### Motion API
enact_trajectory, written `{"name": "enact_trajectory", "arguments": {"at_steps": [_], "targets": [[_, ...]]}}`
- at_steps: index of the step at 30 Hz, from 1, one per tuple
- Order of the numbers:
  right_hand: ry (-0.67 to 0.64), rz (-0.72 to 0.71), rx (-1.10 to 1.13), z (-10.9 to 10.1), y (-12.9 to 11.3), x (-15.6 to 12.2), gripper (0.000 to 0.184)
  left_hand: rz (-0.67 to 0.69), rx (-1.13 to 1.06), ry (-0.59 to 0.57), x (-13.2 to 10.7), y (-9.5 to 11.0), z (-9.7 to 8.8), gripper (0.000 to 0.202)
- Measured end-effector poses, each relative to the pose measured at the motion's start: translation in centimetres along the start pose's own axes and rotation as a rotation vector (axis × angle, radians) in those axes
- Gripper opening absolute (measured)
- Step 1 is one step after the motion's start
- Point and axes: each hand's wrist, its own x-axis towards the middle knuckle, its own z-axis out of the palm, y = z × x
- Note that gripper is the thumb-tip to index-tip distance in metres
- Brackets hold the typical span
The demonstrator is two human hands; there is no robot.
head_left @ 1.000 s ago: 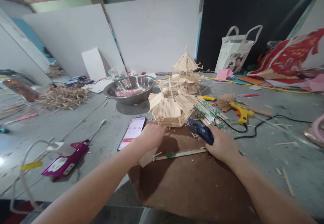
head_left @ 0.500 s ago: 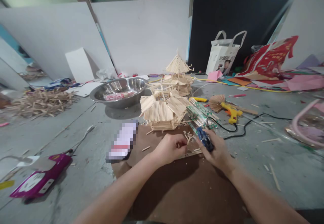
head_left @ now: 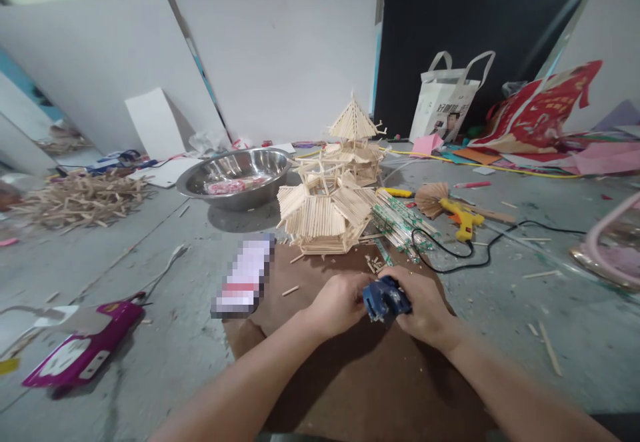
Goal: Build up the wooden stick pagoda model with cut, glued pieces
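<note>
My right hand (head_left: pixel 425 302) is closed around a blue hand tool (head_left: pixel 385 299), whose exact kind I cannot make out. Against the tool's left side, my left hand (head_left: pixel 340 302) has its fingers curled in; what they pinch is hidden. Both hands are over a brown board (head_left: pixel 360 389). Short cut stick pieces (head_left: pixel 374 265) lie just beyond the fingers. Farther off stands a wooden stick model building (head_left: pixel 323 225) with a sloped roof, and behind it a taller pointed roof of sticks (head_left: pixel 353 122).
Wrapped chopsticks (head_left: pixel 403 222) and a corded yellow glue gun (head_left: pixel 466 223) lie right of the model. To the left are a blurred-out phone (head_left: pixel 245 275), a steel basin (head_left: pixel 195 192), a stick pile (head_left: pixel 85 202) and a purple power strip (head_left: pixel 85 355).
The blue tool has come left and nearer to me, turned in my right hand. My hands are now close together; the stick seen below them no longer shows.
</note>
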Motion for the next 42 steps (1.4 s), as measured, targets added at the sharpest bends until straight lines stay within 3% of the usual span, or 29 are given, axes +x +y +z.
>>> {"name": "enact_trajectory", "arguments": {"at_steps": [5,10,14,22,32,42], "targets": [[0.004,-0.047,-0.016,0.1,0.0,0.0,0.031,-0.012,-0.07,0.053,-0.3,-0.6,0.7,0.007],[0.081,0.099,-0.219,0.2,1.2,0.3,0.041,-0.282,-0.347,0.266,-0.1,-0.8,0.7,0.021],[-0.002,0.143,-0.361,0.3,2.0,0.6,0.044,-0.379,-0.509,0.319,-0.1,-0.7,0.5,0.015],[-0.066,0.138,-0.409,0.5,1.4,0.5,0.053,-0.301,-0.377,0.263,-0.4,-0.7,0.6,0.017],[-0.11,0.143,-0.432,0.6,1.4,0.4,0.048,-0.231,-0.251,0.204,-0.5,-0.7,0.0,0.019],[-0.076,0.137,-0.443,0.7,1.3,0.3,0.035,-0.221,-0.346,0.194,-0.5,-0.5,0.1,0.021]]}}
